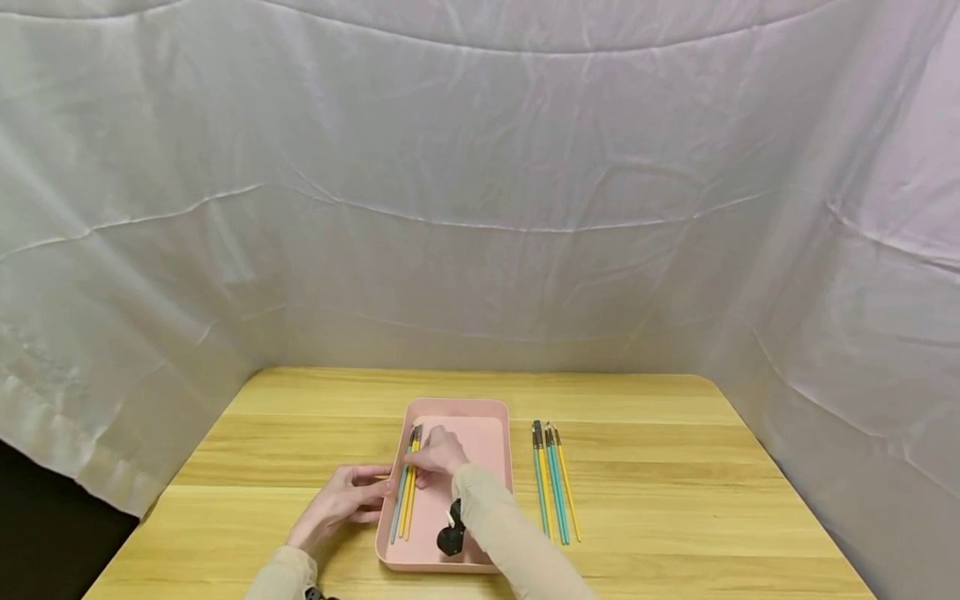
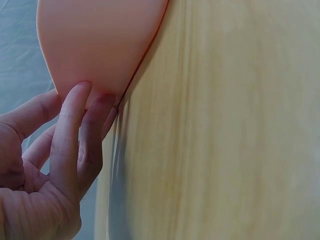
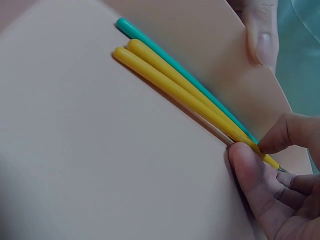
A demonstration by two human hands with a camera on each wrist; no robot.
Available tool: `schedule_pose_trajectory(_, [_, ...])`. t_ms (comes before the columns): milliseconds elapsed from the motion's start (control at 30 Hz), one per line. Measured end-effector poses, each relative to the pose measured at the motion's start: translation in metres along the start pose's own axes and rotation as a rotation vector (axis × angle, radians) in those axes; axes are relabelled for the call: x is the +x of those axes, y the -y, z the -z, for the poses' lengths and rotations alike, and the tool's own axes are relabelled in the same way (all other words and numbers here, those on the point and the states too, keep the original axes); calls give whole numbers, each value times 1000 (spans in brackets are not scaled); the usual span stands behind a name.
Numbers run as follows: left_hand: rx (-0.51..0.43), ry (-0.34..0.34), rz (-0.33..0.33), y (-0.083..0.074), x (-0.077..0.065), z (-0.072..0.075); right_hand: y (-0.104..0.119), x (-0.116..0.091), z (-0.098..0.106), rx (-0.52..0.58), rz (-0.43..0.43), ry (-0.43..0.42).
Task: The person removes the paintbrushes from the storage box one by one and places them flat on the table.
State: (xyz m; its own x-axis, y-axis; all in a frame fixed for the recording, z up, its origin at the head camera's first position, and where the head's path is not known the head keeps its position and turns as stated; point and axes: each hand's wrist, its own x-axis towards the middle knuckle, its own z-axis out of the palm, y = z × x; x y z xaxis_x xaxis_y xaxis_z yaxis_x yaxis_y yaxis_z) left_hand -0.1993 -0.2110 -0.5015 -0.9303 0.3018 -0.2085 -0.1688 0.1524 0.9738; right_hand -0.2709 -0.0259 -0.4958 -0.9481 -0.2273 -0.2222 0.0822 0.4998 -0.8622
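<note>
A pink tray [image 1: 480,454] lies on the wooden table. Along its left side, inside, are a teal paintbrush [image 3: 170,60] and two yellow paintbrushes [image 3: 165,91], handles toward the near end and bristles toward the far end. My right hand [image 1: 441,454] reaches into the tray and pinches the front yellow brush between thumb and fingers near its ferrule; the bristle end is partly hidden by the fingers. At the tray's left wall, my left hand [image 1: 341,500] holds the rim, thumb over the edge and fingertips [image 2: 75,97] against the outer wall.
Right of the tray, several teal and yellow paintbrushes [image 1: 555,483] lie side by side on the table [image 1: 675,492], bristles away from me. A pale grey curtain [image 1: 480,275] surrounds the table at the back and sides. Each sleeve's wrist carries a black device [image 1: 452,533].
</note>
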Motion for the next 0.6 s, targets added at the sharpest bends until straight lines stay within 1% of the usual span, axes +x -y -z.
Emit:
schedule_pose_trajectory(133, [-1, 0, 1, 1, 0, 0, 0, -2, 3, 60, -8, 25])
schedule_pose_trajectory(367, [-7, -1, -4, 1, 1, -1, 1, -4, 4, 78, -34, 27])
schedule_pose_trajectory(467, [-2, 3, -11, 1, 0, -1, 2, -4, 3, 106, -45, 24])
schedule_pose_trajectory(600, [-5, 2, -14, 1, 0, -2, 0, -4, 5, 139, -48, 47])
